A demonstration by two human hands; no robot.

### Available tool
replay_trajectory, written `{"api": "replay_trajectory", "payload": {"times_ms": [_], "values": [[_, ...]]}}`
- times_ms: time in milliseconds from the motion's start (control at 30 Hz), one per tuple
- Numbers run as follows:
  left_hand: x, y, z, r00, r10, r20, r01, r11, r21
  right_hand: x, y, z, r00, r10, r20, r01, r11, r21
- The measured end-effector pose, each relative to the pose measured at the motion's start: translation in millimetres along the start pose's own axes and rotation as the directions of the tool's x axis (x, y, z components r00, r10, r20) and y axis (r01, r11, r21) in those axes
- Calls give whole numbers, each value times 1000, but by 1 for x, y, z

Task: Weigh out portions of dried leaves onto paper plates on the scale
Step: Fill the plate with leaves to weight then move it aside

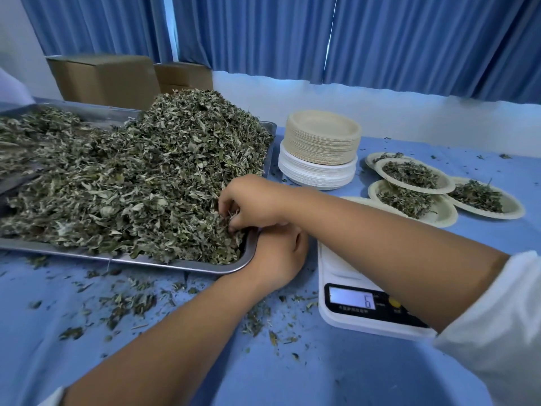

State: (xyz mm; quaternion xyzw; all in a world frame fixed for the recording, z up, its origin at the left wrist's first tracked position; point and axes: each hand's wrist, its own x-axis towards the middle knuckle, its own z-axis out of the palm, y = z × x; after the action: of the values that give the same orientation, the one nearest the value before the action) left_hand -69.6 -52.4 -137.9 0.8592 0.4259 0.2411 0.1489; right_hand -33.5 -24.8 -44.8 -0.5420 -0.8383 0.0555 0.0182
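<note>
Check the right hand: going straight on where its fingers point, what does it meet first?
The right hand points left and down, fingers dug into the dried leaves. Pushing on, it would probably reach the steel tray floor under them, though depth is unclear.

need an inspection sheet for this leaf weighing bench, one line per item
surface: blue table cover
job's things: metal tray heaped with dried leaves; white scale, display lit; stack of empty plates; four filled plates at right
clutter: leaf crumbs scattered over the cover
grippers: right hand pinches leaves at the tray's near corner; left hand against that corner, fingers hidden
cables: nothing seen
surroundings: blue curtains; cardboard boxes behind the tray
</note>
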Motion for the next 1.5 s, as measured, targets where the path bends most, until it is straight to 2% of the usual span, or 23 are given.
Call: {"api": "replay_trajectory", "payload": {"times_ms": [33, 100, 233, 433, 533, 667, 800, 967, 1067, 1167, 1367, 1500], "values": [[-2, -2, 1, 990, 105, -89, -112, 991, -76, -2, 2, -3, 1000, 7, -26, -5, 998, 63], [-6, -5, -3, 982, 177, -66, -184, 977, -107, -5, 5, -9, 995, 44, -88, -25, 978, 208], [-4, -1, -8, 980, 192, -45, -196, 969, -151, -11, 8, -22, 975, 147, -167, -47, 867, 495], [-8, 2, -11, 984, 174, -41, -178, 972, -153, -19, 8, -33, 938, 210, -274, 5, 785, 619], [-8, 4, -12, 985, 171, -35, -174, 978, -119, -29, 12, -37, 927, 242, -286, 40, 695, 718], [-8, 7, -13, 988, 156, -13, -157, 983, -92, -55, 27, -44, 901, 316, -296, 95, 521, 848], [-7, 9, -14, 991, 135, 4, -134, 988, -80, -93, 55, -46, 887, 368, -278, 99, 438, 894], [-7, 9, -15, 993, 120, 22, -118, 991, -65, -143, 90, -47, 865, 456, -209, -55, 501, 864], [-8, 10, -16, 993, 119, 21, -117, 991, -65, -161, 104, -48, 871, 464, -162, -187, 619, 763], [-8, 8, -15, 992, 123, 13, -122, 991, -58, -163, 109, -44, 869, 476, -133, -268, 681, 681], [-8, 6, -14, 993, 111, 25, -110, 992, -59, -149, 109, -26, 867, 478, -140, -288, 711, 641], [-8, 6, -14, 994, 108, 22, -106, 993, -57, -143, 111, -16, 858, 479, -187, -338, 800, 496]]}}
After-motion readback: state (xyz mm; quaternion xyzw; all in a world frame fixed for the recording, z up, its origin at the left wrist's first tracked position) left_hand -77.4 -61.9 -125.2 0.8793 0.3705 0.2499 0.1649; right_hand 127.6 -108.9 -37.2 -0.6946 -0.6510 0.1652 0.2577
